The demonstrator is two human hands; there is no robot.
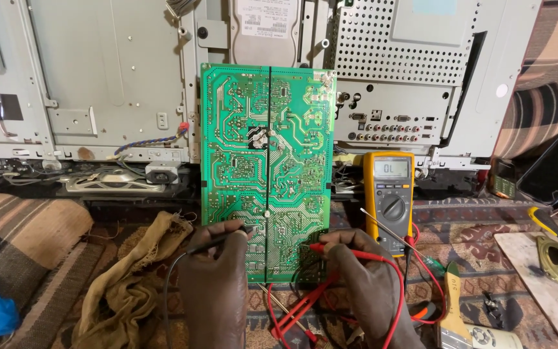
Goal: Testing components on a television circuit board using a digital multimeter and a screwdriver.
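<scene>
Big grey chassis (98,77) fills the back, with the green board (266,168) propped upright against it. Yellow meter (389,197) stands just right of the board. Left hand (214,278) pinches the black probe (217,240), right hand (363,278) pinches the red probe (347,252), both tips on the board's lower edge.

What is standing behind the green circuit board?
Behind the green circuit board stands a grey metal chassis, with a perforated shield and a connector panel to its right. The board covers the chassis parts directly behind it, so they cannot be seen.
</scene>
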